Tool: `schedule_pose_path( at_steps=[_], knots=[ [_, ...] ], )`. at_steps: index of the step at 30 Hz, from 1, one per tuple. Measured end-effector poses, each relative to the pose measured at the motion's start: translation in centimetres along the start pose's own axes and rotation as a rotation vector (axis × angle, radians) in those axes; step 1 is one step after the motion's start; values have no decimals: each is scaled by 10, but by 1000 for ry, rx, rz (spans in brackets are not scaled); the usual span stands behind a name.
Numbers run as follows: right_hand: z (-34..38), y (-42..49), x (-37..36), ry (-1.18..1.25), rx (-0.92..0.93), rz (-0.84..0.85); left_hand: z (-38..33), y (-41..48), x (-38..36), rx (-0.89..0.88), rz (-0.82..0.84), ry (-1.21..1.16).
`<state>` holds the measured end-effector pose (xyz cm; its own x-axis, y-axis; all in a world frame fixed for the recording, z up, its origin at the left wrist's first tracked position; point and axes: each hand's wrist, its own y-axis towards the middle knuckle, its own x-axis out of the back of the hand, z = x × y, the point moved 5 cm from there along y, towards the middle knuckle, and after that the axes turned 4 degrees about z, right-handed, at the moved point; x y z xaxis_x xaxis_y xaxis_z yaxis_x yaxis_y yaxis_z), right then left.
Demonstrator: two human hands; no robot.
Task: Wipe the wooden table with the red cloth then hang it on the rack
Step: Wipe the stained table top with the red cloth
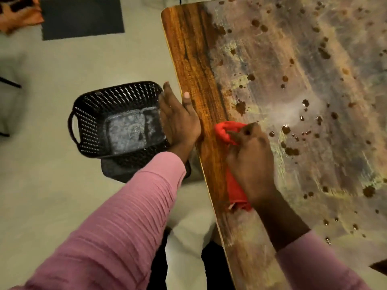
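The wooden table fills the right side of the head view, its top smeared with pale film and dotted with brown blobs. My right hand grips the bunched red cloth and holds it down on the table near the left edge. Red fabric also sticks out below the wrist. My left hand lies flat against the table's left edge, fingers straight and thumb resting on the tabletop. No rack is in view.
A black perforated plastic basket stands on the pale floor just left of the table, beside my left hand. A dark mat lies at the top left, with an orange and black object in the corner.
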<state>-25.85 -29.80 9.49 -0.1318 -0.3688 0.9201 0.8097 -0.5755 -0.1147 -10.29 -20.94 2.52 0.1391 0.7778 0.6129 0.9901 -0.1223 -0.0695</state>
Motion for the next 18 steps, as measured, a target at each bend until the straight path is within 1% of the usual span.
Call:
schedule_pose_path(
  at_steps=[1,3,4,7,8,9,10,13,14,16,18],
  knots=[
    [-3,2,1,11,-29,-19,3,-6,0,17,-13,-40],
    [8,-5,0,15,11,8,4,-12,3,48,-49,-73],
    [16,-12,-2,17,62,40,3,-13,4,49,-58,-56],
    [30,-38,-11,-12,328,153,-4,-10,6,1,-59,56],
    [27,-41,-11,-24,391,174,-6,-11,7,-10,-61,85],
    [21,-38,-8,-15,414,169,-6,-11,7,-16,-66,108],
    [14,-31,-4,-4,391,156,-7,-11,8,-20,-72,130],
    [-10,-1,5,7,175,99,-8,-8,9,-23,-89,193],
    [-12,1,5,10,135,77,-8,-7,9,-17,-97,206],
    [-3,-11,3,18,141,93,-7,-8,10,-7,-115,221],
    [12,-38,-4,13,287,165,-6,-10,11,-6,-131,227]
  ],
)
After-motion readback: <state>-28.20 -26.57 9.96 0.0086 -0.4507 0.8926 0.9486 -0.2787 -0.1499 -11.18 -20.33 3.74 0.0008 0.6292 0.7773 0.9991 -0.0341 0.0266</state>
